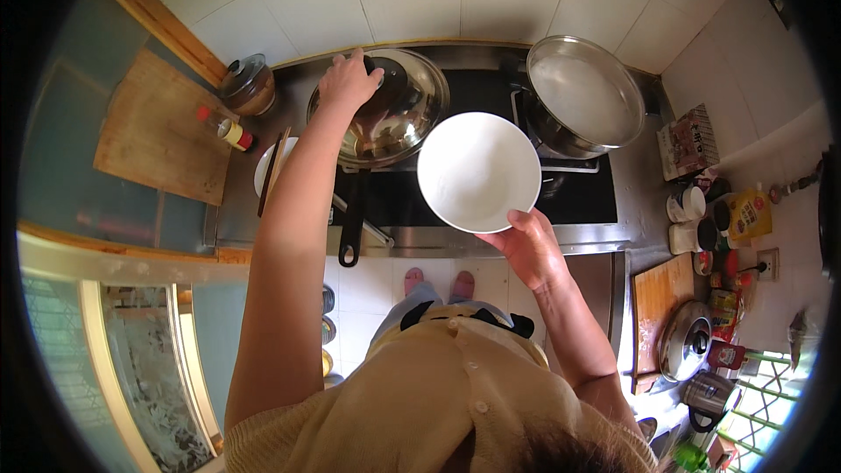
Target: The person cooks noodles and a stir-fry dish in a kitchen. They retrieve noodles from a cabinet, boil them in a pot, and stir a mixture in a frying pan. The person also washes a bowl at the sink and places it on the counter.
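Observation:
My left hand point(348, 82) is on the dark knob of a domed metal lid point(401, 125), its fingers curled around the knob. The lid covers a pan whose black handle point(353, 223) points towards me. With my right hand point(532, 243) I hold a white bowl point(479, 172) by its near rim, thumb on the edge, over the front of the black stovetop point(578, 197); the bowl's inside looks empty. On the right burner stands a wide steel pot point(585, 92) with pale, cloudy contents and no lid.
Left of the pan lie chopsticks point(274, 167) on a white plate point(261, 171), near a bottle with a red cap point(227, 128) and a lidded brown pot point(248, 87). At the right are jars point(686, 203), a wooden cutting board point(660, 309) and a steel lid point(684, 341).

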`<state>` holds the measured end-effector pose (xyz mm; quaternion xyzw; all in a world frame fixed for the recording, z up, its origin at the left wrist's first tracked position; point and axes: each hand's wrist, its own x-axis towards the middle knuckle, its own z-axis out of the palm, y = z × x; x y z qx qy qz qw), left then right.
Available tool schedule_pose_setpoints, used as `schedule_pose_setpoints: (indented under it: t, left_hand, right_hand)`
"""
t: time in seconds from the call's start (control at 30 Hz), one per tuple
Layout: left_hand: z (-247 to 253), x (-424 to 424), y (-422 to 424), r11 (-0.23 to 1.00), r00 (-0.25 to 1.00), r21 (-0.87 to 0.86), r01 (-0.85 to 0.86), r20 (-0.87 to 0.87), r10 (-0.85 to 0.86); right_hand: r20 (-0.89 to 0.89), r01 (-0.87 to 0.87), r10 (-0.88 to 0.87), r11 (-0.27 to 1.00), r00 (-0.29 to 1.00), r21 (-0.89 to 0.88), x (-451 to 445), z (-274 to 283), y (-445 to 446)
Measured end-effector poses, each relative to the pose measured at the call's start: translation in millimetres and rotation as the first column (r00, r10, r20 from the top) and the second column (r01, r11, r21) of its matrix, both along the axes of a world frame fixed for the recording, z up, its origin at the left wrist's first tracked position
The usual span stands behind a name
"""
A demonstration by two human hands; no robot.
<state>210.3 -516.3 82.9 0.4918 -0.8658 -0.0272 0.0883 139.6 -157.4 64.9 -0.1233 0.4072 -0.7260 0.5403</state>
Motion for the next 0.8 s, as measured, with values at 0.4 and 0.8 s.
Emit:
schedule_pose_setpoints:
  t: [0.4, 0.8]
  left_hand:
    - [57.5, 25.8, -58.9, 0.999, 0.999, -0.039, -0.026, -0.02, 0.025]
    - [101.2, 200.0, -96.8, 0.948, 0.977, -0.254, -0.192, -0.139, 0.161]
  right_hand:
    - [-0.16, 0.148, -0.134, 0.986, 0.978, 0.081, -31.6, 25.0, -63.4]
    - [-0.667, 0.11, 0.238, 0.893, 0.706, 0.436, -68.2, 6.2, -230.0]
